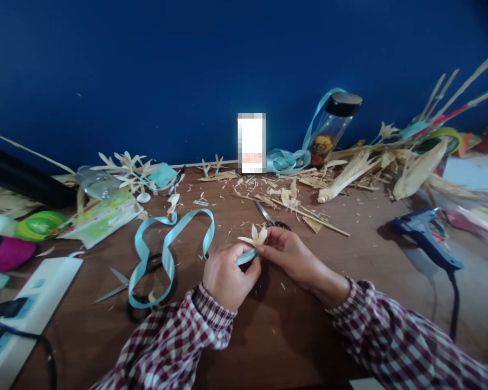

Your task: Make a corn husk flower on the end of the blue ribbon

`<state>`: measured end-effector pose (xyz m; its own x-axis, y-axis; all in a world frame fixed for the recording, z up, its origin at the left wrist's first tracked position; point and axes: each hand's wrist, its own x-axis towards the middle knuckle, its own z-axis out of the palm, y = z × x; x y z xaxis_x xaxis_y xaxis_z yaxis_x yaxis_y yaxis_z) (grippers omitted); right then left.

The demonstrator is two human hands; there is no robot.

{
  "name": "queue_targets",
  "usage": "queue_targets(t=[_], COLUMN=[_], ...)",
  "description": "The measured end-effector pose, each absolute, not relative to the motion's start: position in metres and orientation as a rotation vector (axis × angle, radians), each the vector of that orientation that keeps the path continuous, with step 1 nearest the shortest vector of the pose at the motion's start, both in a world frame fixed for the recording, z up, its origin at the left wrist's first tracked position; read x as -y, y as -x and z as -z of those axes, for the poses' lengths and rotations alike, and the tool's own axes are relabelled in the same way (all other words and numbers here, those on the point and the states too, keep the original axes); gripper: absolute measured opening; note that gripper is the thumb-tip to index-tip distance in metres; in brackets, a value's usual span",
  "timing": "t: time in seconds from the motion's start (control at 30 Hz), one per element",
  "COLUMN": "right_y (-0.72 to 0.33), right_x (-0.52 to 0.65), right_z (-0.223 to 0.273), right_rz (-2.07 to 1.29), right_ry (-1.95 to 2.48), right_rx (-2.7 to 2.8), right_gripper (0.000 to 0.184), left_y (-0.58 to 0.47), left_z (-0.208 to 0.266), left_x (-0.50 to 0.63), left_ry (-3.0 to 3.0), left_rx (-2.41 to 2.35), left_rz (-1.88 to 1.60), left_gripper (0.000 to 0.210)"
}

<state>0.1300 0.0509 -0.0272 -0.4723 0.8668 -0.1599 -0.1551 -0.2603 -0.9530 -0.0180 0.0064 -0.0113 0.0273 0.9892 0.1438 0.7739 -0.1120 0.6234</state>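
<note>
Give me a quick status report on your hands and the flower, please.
Left hand gripping blue ribbon. Right hand pinching flower at its base, petals spread. Scissors lying just beyond right hand, seemingly not in the way.

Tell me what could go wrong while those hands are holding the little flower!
The pale flower looks thin and delicate, so a hard pinch from the right hand might bend or tear it. The blue ribbon loops over the open scissors, so a tug could snag or nick it. The glue gun lies off to the right; I can't tell if it's hot, but brushing its tip might burn.
</note>
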Motion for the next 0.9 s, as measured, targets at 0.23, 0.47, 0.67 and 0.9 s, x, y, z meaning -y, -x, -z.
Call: queue_targets(t=[0.23,0.47,0.67,0.9], right_y=[-0.1266,-0.1252,-0.1216,-0.1277], right_x=[-0.0495,-0.0466,-0.0448,-0.0454], right_z=[0.0301,0.0282,0.0311,0.0238], right_rz=[-1.734,-1.651,-1.621,-1.778], right_ry=[0.913,0.962,0.964,0.885], right_rx=[1.279,1.328,1.299,1.244], right_gripper=[0.018,0.019,0.018,0.023], left_y=[0.0163,0.0164,0.0164,0.0255], left_z=[0.0142,0.0159,0.0174,0.0080], left_x=[-0.0034,-0.0048,-0.0043,-0.0111], left_ry=[-2.136,-2.205,-2.228,-1.648], left_rx=[-1.877,-1.887,-1.907,-1.602], left_rz=[-0.787,-0.799,-0.784,-0.907], left_gripper=[0.008,0.009,0.011,0.013])
